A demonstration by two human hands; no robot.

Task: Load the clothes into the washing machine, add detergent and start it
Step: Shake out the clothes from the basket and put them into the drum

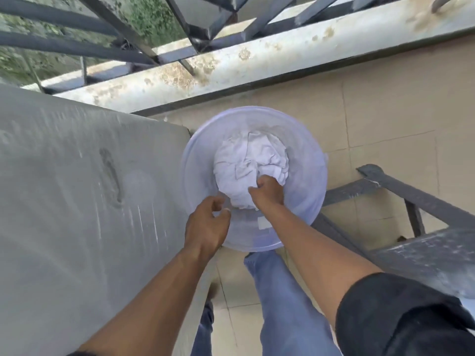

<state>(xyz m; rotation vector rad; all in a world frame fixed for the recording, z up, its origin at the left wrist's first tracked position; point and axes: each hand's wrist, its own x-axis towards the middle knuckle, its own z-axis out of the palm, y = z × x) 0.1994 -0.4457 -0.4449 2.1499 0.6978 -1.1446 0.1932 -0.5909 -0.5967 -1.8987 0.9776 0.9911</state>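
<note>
A pale, see-through plastic tub (303, 201) stands on the tiled floor in the middle of the head view. Inside it lies a crumpled heap of white clothes (246, 160). My right hand (267, 192) reaches down into the tub and its fingers are closed on the near edge of the white cloth. My left hand (205, 227) hovers at the tub's near left rim, fingers curled and apart, holding nothing. At left, a large grey covered surface (77, 188) fills the view; it may be the washing machine under a cover, I cannot tell.
A stained concrete ledge (257, 60) with dark metal railings (115, 29) runs across the back. A dark metal frame (411, 214) stands on the floor right of the tub. Beige floor tiles (385, 111) lie beyond. My jeans-clad legs (282, 304) are just under the tub.
</note>
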